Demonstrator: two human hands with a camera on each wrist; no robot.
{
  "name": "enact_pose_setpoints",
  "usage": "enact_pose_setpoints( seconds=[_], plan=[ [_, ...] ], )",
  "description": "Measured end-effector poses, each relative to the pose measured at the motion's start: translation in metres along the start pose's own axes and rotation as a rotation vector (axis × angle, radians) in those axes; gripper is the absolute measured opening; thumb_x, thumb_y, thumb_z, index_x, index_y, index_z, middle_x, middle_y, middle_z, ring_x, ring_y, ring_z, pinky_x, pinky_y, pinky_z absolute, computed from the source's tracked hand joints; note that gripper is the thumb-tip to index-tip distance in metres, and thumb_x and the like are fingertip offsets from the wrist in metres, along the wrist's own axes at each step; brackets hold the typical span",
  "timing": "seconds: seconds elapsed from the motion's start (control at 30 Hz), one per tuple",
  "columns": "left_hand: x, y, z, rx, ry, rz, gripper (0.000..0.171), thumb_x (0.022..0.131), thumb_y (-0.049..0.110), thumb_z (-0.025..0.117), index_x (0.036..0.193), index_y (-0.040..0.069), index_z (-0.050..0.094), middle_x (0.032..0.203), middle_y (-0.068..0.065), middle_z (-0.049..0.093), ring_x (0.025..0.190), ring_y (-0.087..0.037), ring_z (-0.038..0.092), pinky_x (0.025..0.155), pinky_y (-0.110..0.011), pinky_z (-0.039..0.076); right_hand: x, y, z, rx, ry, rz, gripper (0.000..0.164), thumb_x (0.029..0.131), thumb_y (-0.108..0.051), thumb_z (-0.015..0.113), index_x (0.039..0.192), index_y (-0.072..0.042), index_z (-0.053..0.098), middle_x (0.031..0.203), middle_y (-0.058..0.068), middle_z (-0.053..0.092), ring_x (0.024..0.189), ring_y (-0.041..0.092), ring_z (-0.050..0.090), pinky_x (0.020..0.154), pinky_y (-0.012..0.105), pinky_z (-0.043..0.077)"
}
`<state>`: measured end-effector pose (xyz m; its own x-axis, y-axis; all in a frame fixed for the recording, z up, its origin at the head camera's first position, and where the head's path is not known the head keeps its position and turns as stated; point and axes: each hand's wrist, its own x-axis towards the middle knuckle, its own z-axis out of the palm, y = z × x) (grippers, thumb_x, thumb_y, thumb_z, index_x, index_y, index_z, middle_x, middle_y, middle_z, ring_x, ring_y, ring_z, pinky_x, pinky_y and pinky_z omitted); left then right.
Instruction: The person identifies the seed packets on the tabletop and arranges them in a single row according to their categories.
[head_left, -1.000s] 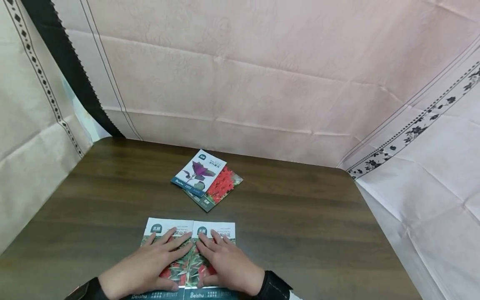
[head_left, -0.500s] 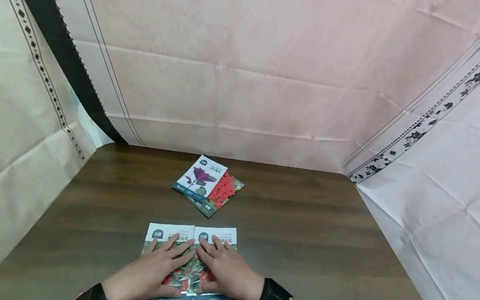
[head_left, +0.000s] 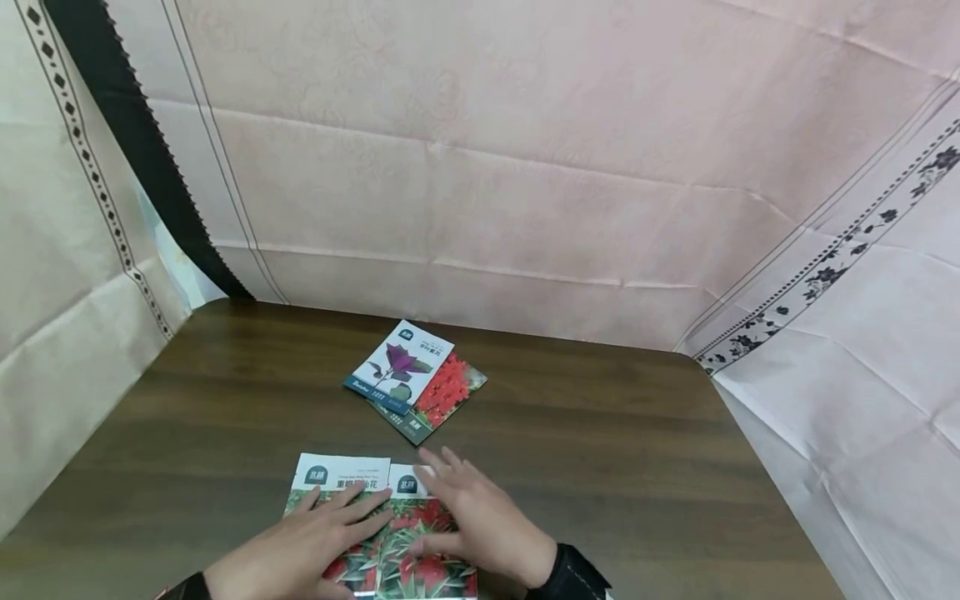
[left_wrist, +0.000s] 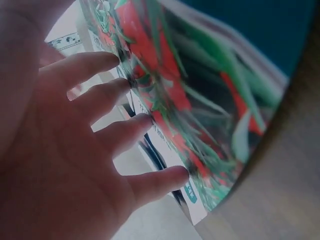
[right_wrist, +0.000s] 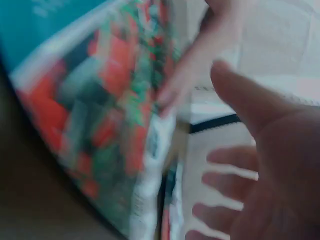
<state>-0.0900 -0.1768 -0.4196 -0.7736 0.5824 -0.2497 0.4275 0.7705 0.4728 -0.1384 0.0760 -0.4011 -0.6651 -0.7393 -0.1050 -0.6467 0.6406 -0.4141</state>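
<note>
Two flat seed packets with red flowers and green leaves lie side by side at the front of the table, the left packet [head_left: 341,472] and the right packet [head_left: 427,550]. My left hand [head_left: 307,542] rests on the left packet with its fingers spread, fingertips reaching toward the seam between the two. Over the upper right part of the right packet is my right hand [head_left: 487,521], fingers extended and holding nothing. In the right wrist view a gap shows between the right hand [right_wrist: 270,155] and the blurred packet [right_wrist: 100,115].
Farther back, a white packet [head_left: 401,367] with a purple flower overlaps a red-flowered packet [head_left: 446,392]. The dark wooden table [head_left: 600,433] is bounded at the back by a pale cloth [head_left: 450,192], with patterned cloth at both sides.
My right hand has lifted from the right packet and shifted to the right and away, uncovering more of its picture. The left hand stays on its packet.
</note>
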Motion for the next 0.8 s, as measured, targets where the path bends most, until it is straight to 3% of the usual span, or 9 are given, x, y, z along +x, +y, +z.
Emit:
enact_pose_setpoints(
  seconds=[0.17, 0.3, 0.6, 0.8],
  plan=[
    [0.000, -0.003, 0.002, -0.048, -0.035, -0.025, 0.090, 0.070, 0.075, 0.064, 0.147, 0.035, 0.040, 0.155, 0.001, 0.038, 0.141, -0.042, 0.032, 0.097, -0.080, 0.025, -0.004, 0.002, 0.018, -0.108, -0.170, -0.080, 0.076, 0.088, -0.063, 0.052, 0.152, -0.029, 0.029, 0.160, -0.004, 0.027, 0.147, 0.028, 0.027, 0.110, 0.051, 0.039],
    [-0.001, -0.005, 0.003, -0.073, -0.063, -0.052, 0.090, 0.070, 0.072, 0.067, 0.147, 0.038, 0.037, 0.155, 0.002, 0.039, 0.141, -0.043, 0.031, 0.098, -0.079, 0.025, -0.004, 0.003, 0.024, -0.178, -0.185, -0.081, 0.076, 0.088, -0.063, 0.052, 0.152, -0.030, 0.029, 0.160, -0.005, 0.028, 0.147, 0.027, 0.028, 0.110, 0.048, 0.040],
    [0.003, -0.006, 0.008, 0.002, -0.045, -0.010, 0.090, 0.073, 0.079, 0.058, 0.149, 0.037, 0.034, 0.156, 0.004, 0.035, 0.140, -0.043, 0.032, 0.094, -0.079, 0.030, -0.005, 0.001, 0.026, -0.197, -0.183, -0.065, 0.072, 0.090, -0.063, 0.048, 0.151, -0.030, 0.031, 0.160, -0.005, 0.026, 0.147, 0.026, 0.027, 0.110, 0.046, 0.040],
    [0.005, -0.006, 0.012, -0.001, -0.054, -0.012, 0.087, 0.077, 0.075, 0.057, 0.151, 0.035, 0.032, 0.156, 0.004, 0.034, 0.141, -0.042, 0.031, 0.094, -0.080, 0.028, -0.004, 0.000, 0.028, -0.230, -0.191, -0.058, 0.072, 0.089, -0.064, 0.047, 0.151, -0.031, 0.031, 0.160, -0.006, 0.026, 0.147, 0.027, 0.029, 0.108, 0.046, 0.043]
  ],
)
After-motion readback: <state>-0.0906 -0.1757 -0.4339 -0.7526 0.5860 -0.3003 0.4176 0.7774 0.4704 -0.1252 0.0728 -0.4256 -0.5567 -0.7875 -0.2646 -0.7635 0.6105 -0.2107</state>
